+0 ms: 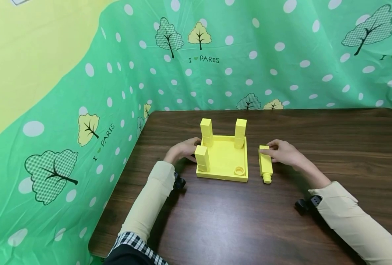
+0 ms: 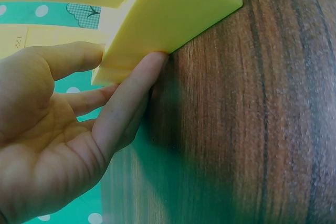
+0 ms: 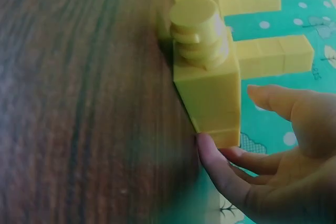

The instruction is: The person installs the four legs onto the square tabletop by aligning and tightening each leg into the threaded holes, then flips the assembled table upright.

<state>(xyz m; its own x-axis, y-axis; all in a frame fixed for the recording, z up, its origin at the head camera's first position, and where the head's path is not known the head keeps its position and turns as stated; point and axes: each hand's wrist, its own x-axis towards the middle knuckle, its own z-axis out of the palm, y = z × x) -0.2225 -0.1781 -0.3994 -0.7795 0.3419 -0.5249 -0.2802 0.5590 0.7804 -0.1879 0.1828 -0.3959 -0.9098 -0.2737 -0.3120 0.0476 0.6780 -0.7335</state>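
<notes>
An upturned yellow toy tabletop (image 1: 225,157) with a raised rim lies flat, with three square legs standing at its corners. Its near right corner shows a round threaded socket (image 1: 239,170). My left hand (image 1: 184,148) grips the left rim; thumb and fingers meet the tabletop's wall (image 2: 173,19) in the left wrist view. To the right, a loose yellow leg (image 1: 265,163) lies on its side, its threaded end (image 3: 197,27) toward me. My right hand (image 1: 283,152) holds this leg by its far end, thumb over the top, fingertips at the end face in the right wrist view.
Everything lies on a dark wood-grain table (image 1: 215,221). A green dotted cloth (image 1: 265,59) with tree prints hangs behind it and along the left side. Each wrist carries a small black camera, the left one (image 1: 179,181) close to the table surface.
</notes>
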